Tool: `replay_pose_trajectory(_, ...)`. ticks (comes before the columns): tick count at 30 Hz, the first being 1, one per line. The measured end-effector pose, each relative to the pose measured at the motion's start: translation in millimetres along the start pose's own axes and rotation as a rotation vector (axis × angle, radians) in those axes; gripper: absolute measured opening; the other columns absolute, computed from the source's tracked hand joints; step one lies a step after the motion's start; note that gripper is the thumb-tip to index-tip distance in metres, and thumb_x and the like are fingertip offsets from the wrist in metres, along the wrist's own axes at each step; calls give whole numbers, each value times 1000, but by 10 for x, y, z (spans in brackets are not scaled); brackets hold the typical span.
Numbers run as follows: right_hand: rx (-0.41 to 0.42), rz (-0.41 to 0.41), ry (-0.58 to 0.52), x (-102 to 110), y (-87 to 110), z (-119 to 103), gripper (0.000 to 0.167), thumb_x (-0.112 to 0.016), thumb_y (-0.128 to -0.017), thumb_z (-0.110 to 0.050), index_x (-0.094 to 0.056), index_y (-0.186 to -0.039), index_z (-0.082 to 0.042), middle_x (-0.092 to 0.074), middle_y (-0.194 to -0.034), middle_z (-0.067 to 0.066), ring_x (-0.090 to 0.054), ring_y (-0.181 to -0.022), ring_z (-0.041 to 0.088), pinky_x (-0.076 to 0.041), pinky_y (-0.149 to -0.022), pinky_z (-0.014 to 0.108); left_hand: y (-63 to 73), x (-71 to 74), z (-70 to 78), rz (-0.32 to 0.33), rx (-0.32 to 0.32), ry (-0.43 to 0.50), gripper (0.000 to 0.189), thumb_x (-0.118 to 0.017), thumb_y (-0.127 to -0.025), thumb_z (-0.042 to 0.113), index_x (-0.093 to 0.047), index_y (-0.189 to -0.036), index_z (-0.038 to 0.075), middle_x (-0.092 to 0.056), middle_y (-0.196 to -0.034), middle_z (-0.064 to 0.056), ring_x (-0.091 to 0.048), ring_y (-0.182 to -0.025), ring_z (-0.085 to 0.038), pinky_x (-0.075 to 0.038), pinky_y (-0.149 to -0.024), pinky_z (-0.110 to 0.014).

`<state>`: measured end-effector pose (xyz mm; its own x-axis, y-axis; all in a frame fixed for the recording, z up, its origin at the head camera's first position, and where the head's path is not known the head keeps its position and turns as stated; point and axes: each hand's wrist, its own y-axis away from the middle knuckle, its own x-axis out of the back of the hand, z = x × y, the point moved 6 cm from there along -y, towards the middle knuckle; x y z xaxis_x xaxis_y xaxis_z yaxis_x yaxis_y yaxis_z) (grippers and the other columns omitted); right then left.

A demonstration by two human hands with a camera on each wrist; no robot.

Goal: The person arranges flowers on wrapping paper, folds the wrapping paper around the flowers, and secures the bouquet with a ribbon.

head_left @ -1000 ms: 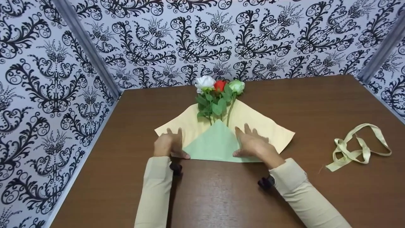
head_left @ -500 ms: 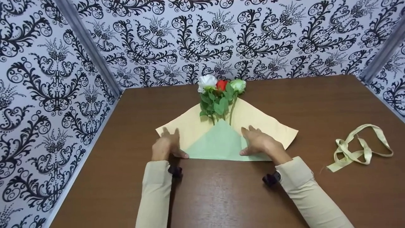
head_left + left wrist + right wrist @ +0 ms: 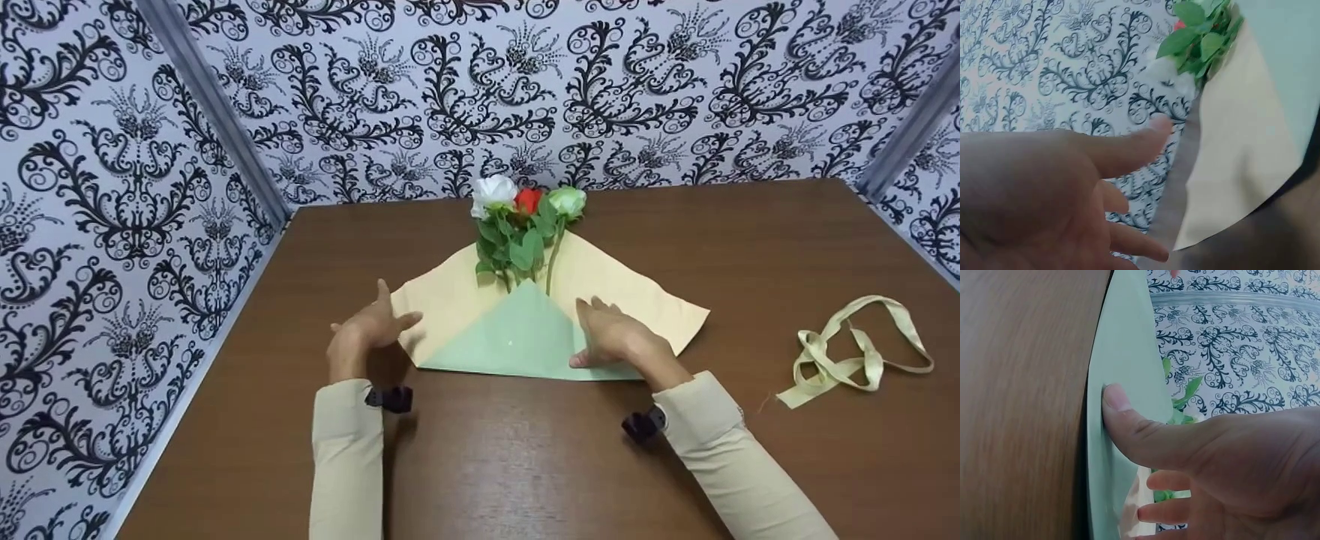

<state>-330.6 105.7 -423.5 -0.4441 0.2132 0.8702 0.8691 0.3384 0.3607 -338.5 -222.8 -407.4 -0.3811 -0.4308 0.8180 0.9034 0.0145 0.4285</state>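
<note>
A sheet of wrapping paper lies on the table, its cream side (image 3: pixel 442 304) up and its near part folded over as a pale green triangle (image 3: pixel 510 337). White, red and pale green roses (image 3: pixel 495 195) rest on it, their lower stems hidden under the fold. My left hand (image 3: pixel 367 330) hovers by the paper's left corner, fingers spread and holding nothing; the left wrist view shows it apart from the paper. With its thumb on the green flap near the folded edge, my right hand (image 3: pixel 619 334) rests on the paper, fingers extended over the cream side.
A loose cream ribbon (image 3: pixel 832 360) lies looped on the right of the brown table (image 3: pixel 495 457). Patterned wall panels (image 3: pixel 480 97) stand behind and at the sides. Dark straps with small devices sit on both wrists.
My left hand has lifted off the paper's left side and moved left. The right hand has shifted slightly right with the view, its thumb still on the green flap.
</note>
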Motion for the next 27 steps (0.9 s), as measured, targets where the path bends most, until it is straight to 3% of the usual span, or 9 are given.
replay_pose_trajectory(5, -12, 9, 23, 10, -6, -5, 101, -75, -90, -35, -13, -158, 5, -10, -163, 33, -14, -149, 54, -21, -121, 61, -69, -119, 188, -7, -56, -73, 102, -52, -101, 51, 17, -158, 3, -30, -162, -20, -28, -149, -46, 0, -110, -82)
replay_pose_trajectory(9, -18, 13, 29, 11, -7, 0, 102, -76, -89, -37, -13, -158, 5, -12, -163, 32, -16, -150, 53, -23, -120, 61, -79, -155, 369, 31, -196, -43, 101, -58, -100, 43, 15, -159, 5, -41, -155, -26, -41, -143, -43, -16, -112, -78)
replay_pose_trajectory(14, -14, 18, 26, 7, -5, 10, 102, -76, -89, -36, -14, -157, 6, -13, -163, 33, -16, -150, 52, -24, -120, 61, -33, -96, 548, 143, -354, 123, 101, -67, -96, 26, 10, -160, 8, -52, -143, -31, -59, -120, -37, -45, -106, -51)
replay_pose_trajectory(17, -12, 11, 29, -2, -6, 10, 101, -75, -89, -36, -14, -158, 6, -12, -163, 33, -16, -150, 52, -24, -120, 61, 27, -5, 654, 226, -406, 320, 103, -71, -92, 11, 6, -161, 8, -48, -146, -29, -58, -116, -37, -47, -104, -47)
replay_pose_trajectory(20, -12, 6, 30, -5, -6, 9, 101, -75, -90, -37, -13, -158, 6, -11, -163, 33, -15, -150, 52, -23, -120, 61, 106, 124, 728, 347, -390, 480, 102, -74, -86, 3, -4, -161, 4, -43, -151, -28, -55, -123, -39, -45, -109, -47)
replay_pose_trajectory(21, -11, 5, 29, -4, -3, 7, 101, -75, -90, -37, -13, -158, 5, -11, -163, 33, -15, -150, 52, -24, -120, 61, 135, 164, 731, 384, -357, 524, 101, -75, -85, 2, -8, -161, 4, -39, -154, -27, -52, -129, -39, -43, -112, -47)
replay_pose_trajectory(24, -12, 6, 20, 4, 5, 3, 101, -75, -90, -36, -13, -158, 5, -11, -164, 32, -15, -150, 52, -23, -120, 61, 221, 258, 710, 474, -257, 546, 94, -76, -83, 3, -19, -159, 2, -40, -155, -26, -46, -138, -38, -37, -117, -47)
replay_pose_trajectory(27, -32, 4, 6, 14, 40, -10, 101, -75, -90, -37, -12, -159, 2, -8, -164, 32, -11, -151, 52, -22, -119, 65, 276, 289, 683, 487, -192, 570, 90, -75, -83, 1, -26, -158, 6, -54, -144, -24, -53, -134, -35, -42, -113, -44)
